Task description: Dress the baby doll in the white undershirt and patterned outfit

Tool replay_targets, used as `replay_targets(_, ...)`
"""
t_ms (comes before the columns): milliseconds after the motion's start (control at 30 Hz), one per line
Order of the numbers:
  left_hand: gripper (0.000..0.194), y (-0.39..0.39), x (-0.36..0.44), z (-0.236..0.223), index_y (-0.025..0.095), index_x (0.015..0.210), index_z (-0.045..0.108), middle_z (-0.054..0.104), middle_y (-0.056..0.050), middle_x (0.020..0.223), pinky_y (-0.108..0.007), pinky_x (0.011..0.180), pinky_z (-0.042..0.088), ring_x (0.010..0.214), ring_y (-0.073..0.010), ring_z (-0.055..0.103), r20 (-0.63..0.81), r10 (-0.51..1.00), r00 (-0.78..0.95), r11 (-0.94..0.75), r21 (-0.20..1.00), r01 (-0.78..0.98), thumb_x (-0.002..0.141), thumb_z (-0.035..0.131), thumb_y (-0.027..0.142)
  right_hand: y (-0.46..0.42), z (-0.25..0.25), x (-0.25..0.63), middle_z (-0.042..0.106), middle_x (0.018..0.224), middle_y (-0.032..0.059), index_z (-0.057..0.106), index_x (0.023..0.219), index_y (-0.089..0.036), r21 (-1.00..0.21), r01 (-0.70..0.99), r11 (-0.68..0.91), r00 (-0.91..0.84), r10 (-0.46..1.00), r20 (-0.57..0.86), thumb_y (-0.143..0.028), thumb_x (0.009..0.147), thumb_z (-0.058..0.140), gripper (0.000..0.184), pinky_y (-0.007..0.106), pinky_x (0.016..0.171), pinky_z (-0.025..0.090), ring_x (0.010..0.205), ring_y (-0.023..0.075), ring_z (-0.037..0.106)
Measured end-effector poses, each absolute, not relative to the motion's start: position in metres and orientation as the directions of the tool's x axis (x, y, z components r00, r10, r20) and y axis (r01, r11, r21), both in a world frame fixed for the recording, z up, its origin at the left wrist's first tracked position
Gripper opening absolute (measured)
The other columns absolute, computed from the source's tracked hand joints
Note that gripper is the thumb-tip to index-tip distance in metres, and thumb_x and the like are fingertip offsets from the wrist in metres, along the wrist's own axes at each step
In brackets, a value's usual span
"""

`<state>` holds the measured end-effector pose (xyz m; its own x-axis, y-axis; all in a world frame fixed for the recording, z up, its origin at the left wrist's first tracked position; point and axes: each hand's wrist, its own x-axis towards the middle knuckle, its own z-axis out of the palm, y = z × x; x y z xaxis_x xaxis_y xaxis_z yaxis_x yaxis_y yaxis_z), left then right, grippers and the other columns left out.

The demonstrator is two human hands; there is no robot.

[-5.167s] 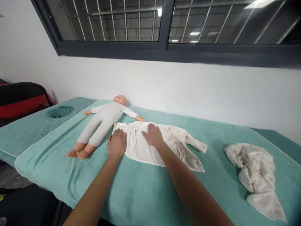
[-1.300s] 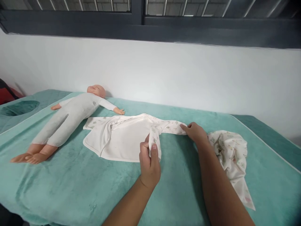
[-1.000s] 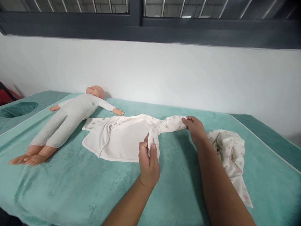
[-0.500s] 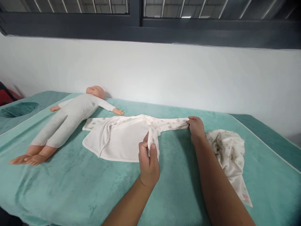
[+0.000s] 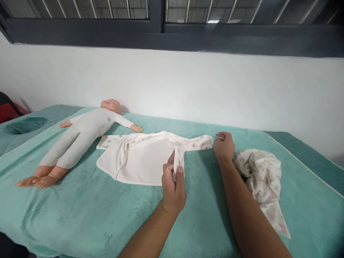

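A small white baby shirt (image 5: pixel 146 161) with a printed pattern lies spread open, its sleeves out to both sides. My left hand (image 5: pixel 174 188) pinches the right front edge of it between thumb and fingers, holding that flap up. Just beyond the cuff of the right sleeve (image 5: pixel 199 143) is my right hand (image 5: pixel 224 146), its fingers loosely bent and slightly apart, with no cloth visible in them. Part of its thumb side is hidden. Left of the shirt a baby doll (image 5: pixel 92 123) in a whitish bodysuit rests on its back, one hand near the shirt's top edge.
Beside my right forearm lies a crumpled printed white cloth (image 5: pixel 264 175). A green plush cover (image 5: pixel 88 218) is under everything, with a hollow (image 5: pixel 25 125) at far left. A white wall (image 5: pixel 188 86) and dark window frame (image 5: pixel 107 32) stand behind; something red and black (image 5: pixel 9 109) is at left.
My right hand has let go of the sleeve's cuff, and the sleeve lies slacker and shorter. My left hand still holds the front edge. The whole view has shifted slightly.
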<state>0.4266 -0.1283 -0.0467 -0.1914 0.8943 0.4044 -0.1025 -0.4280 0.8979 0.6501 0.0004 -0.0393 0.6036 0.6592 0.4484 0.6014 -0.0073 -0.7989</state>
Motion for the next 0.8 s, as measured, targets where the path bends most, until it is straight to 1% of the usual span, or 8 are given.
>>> replay_targets(67,0.017,-0.129,0.426,-0.047,0.022,0.101,0.054,0.063,-0.011,0.122,-0.033,0.084,0.046,0.094,-0.0191,0.059,0.407,0.896,-0.180,-0.426,0.901,-0.084,0.098,0.045,0.035,-0.002,-0.034,0.633,0.070,0.108,0.0098,0.058,0.105,-0.021,-0.720,0.692,0.047,0.497,0.693,0.522,-0.016,0.077,0.045,0.031,0.044,0.093,0.046,0.096,0.0250,0.064)
replay_targets(167,0.015,-0.130,0.426,-0.048,0.021,0.101,0.054,0.062,-0.012,0.126,-0.032,0.080,0.046,0.088,-0.0175,0.059,0.440,0.881,-0.172,-0.455,0.889,-0.057,0.099,0.045,0.034,-0.008,-0.030,0.596,0.067,0.119,0.0114,0.059,0.115,-0.020,-0.585,0.772,0.250,0.173,0.802,0.571,-0.022,0.086,0.043,0.033,0.042,0.098,0.045,0.110,0.0253,0.062)
replay_targets(267,0.015,-0.130,0.425,-0.048,0.021,0.103,0.053,0.064,-0.011,0.119,-0.031,0.074,0.046,0.080,-0.0160,0.058,0.455,0.876,-0.160,-0.468,0.882,-0.054,0.099,0.045,0.032,-0.015,-0.033,0.561,0.064,0.128,0.0103,0.057,0.125,-0.021,-0.583,0.707,0.400,-0.117,0.879,0.461,-0.028,0.093,0.038,0.038,0.042,0.103,0.044,0.118,0.0244,0.058)
replay_targets(367,0.014,-0.129,0.425,-0.048,0.021,0.102,0.053,0.066,-0.010,0.115,-0.031,0.076,0.047,0.086,-0.0178,0.061,0.449,0.878,-0.167,-0.463,0.885,-0.053,0.098,0.045,0.032,-0.018,-0.041,0.546,0.063,0.132,0.0104,0.052,0.135,-0.022,-0.555,0.717,0.422,-0.296,0.905,0.306,-0.026,0.093,0.039,0.044,0.048,0.109,0.038,0.123,0.0254,0.057)
replay_targets(467,0.012,-0.129,0.426,-0.047,0.021,0.102,0.053,0.061,-0.012,0.130,-0.034,0.083,0.048,0.102,-0.0208,0.062,0.463,0.870,-0.169,-0.477,0.878,-0.048,0.098,0.045,0.030,-0.014,-0.049,0.551,0.055,0.143,0.0072,0.045,0.142,-0.025,-0.440,0.835,0.331,-0.283,0.943,0.174,-0.028,0.096,0.036,0.047,0.051,0.116,0.026,0.134,0.0235,0.047)
replay_targets(533,0.012,-0.129,0.426,-0.046,0.022,0.104,0.053,0.055,-0.013,0.140,-0.036,0.089,0.047,0.113,-0.0223,0.059,0.488,0.859,-0.153,-0.500,0.865,-0.049,0.099,0.045,0.028,-0.008,-0.053,0.565,0.049,0.149,0.0059,0.042,0.144,-0.026,-0.380,0.893,0.241,-0.210,0.970,0.121,-0.034,0.100,0.028,0.047,0.050,0.117,0.024,0.140,0.0218,0.040)
replay_targets(600,0.012,-0.129,0.426,-0.045,0.022,0.106,0.052,0.049,-0.013,0.147,-0.038,0.095,0.045,0.122,-0.0231,0.055,0.507,0.850,-0.142,-0.517,0.854,-0.053,0.099,0.044,0.026,-0.003,-0.056,0.584,0.046,0.151,0.0076,0.043,0.143,-0.024,-0.345,0.925,0.160,-0.131,0.986,0.106,-0.037,0.101,0.024,0.048,0.052,0.117,0.022,0.143,0.0231,0.035)
replay_targets(800,0.010,-0.131,0.425,-0.044,0.022,0.104,0.051,0.044,-0.013,0.151,-0.041,0.103,0.042,0.132,-0.0232,0.049,0.490,0.863,-0.122,-0.500,0.863,-0.069,0.099,0.043,0.024,0.001,-0.060,0.633,0.033,0.157,0.0115,0.043,0.142,-0.022,-0.267,0.960,-0.086,0.125,0.983,0.132,-0.037,0.099,0.031,0.047,0.069,0.111,0.015,0.146,0.0337,0.025)
